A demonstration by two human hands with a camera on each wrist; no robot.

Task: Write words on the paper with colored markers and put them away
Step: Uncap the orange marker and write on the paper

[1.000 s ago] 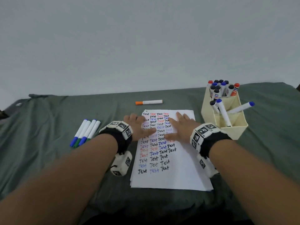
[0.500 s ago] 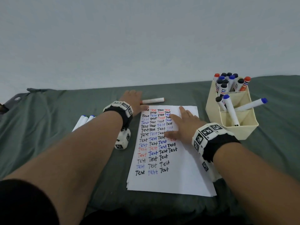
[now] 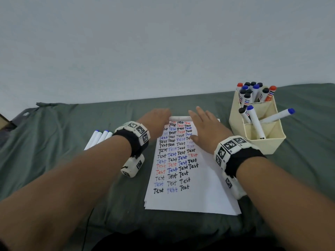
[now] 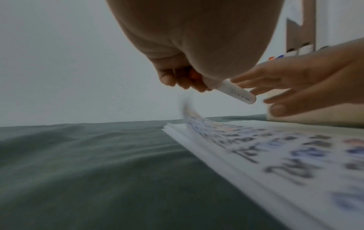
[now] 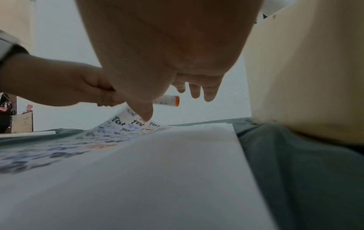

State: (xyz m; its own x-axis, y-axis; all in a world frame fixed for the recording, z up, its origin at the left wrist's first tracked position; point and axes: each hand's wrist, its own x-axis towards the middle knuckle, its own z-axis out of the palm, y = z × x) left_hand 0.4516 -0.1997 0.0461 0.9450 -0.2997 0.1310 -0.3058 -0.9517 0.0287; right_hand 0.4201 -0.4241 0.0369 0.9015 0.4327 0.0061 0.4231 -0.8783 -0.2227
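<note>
A stack of white paper (image 3: 199, 187) covered with rows of "Test" in black, blue and red lies on the green cloth. My left hand (image 3: 155, 118) grips an orange-capped white marker (image 3: 179, 118) by its cap end, lifted just over the paper's far edge; the marker (image 4: 236, 91) juts out from my curled fingers in the left wrist view. My right hand (image 3: 204, 127) hovers beside it with fingers spread and straight, holding nothing. The marker (image 5: 167, 101) shows behind my right thumb in the right wrist view. The paper's (image 5: 138, 171) far left corner curls up.
A cream divided holder (image 3: 259, 134) with several markers stands right of the paper. Several white markers (image 3: 99, 138) with blue tips lie on the cloth at left, partly hidden by my left forearm. A grey wall rises behind the table.
My left hand reached to the far edge, took hold of the orange-capped marker and lifted it. My right hand rose off the paper and moved forward toward the marker.
</note>
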